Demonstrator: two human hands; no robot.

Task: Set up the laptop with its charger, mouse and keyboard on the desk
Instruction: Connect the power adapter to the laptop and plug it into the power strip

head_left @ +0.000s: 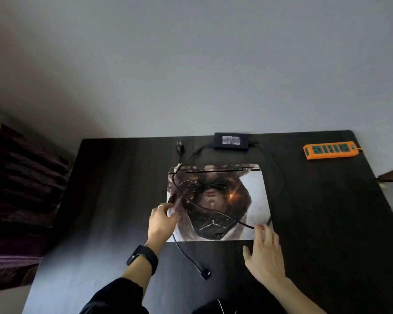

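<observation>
Orange power strip (pixel 331 150) at far right, dark purple curtain (pixel 21 189) at left

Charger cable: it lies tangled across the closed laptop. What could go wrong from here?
1. The cable is looped over the laptop lid, and a pull by the left hand, which pinches it, could tighten the tangle or drag the laptop.
2. The brick sits at the far edge of the desk, so a tug might shift it.
</observation>
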